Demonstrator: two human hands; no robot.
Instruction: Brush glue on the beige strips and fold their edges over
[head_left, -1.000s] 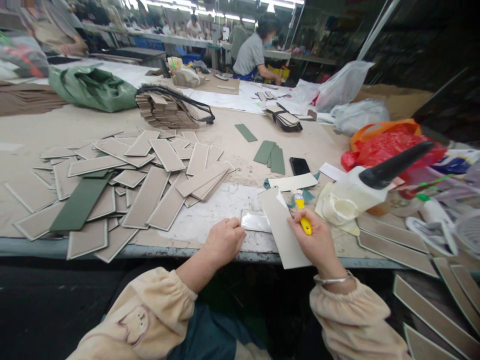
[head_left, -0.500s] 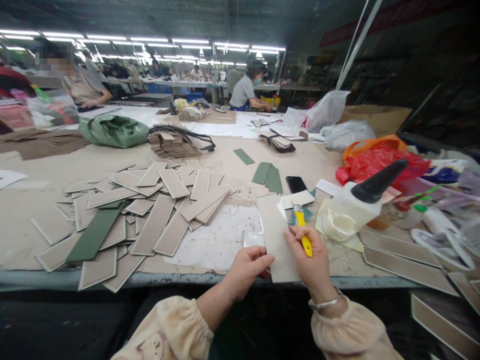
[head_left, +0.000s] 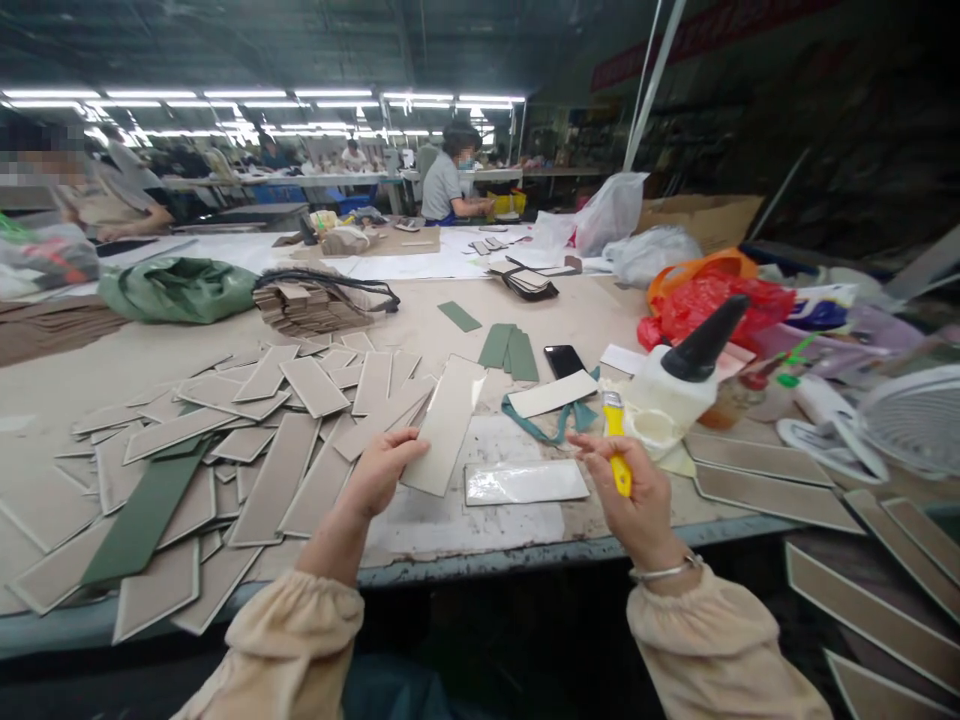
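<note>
My left hand [head_left: 381,472] pinches the lower left edge of a flat beige panel [head_left: 448,425], which is tilted beside the heap of panels; its upper right corner has a wet shine. In my right hand [head_left: 636,505] is a small brush [head_left: 616,445] with a yellow handle, bristle end pointing up. Between the hands a glossy, wet-looking panel [head_left: 525,482] lies flat on stained white paper [head_left: 480,530]. A white squeeze bottle [head_left: 675,390] with a black nozzle leans just beyond the brush, next to a small tub of whitish paste.
Many pale-edged beige panels [head_left: 274,480] are heaped at left, a long green strip [head_left: 150,515] among them. Green pieces [head_left: 506,350], a black phone [head_left: 562,361] and a teal cloth strip [head_left: 547,428] lie beyond. Bags [head_left: 720,295] crowd the right. Co-workers sit farther back.
My left hand has carried the beige panel leftward, away from my right hand, uncovering the glossy panel beneath. The brush stays in my right hand. The view has shifted to the right.
</note>
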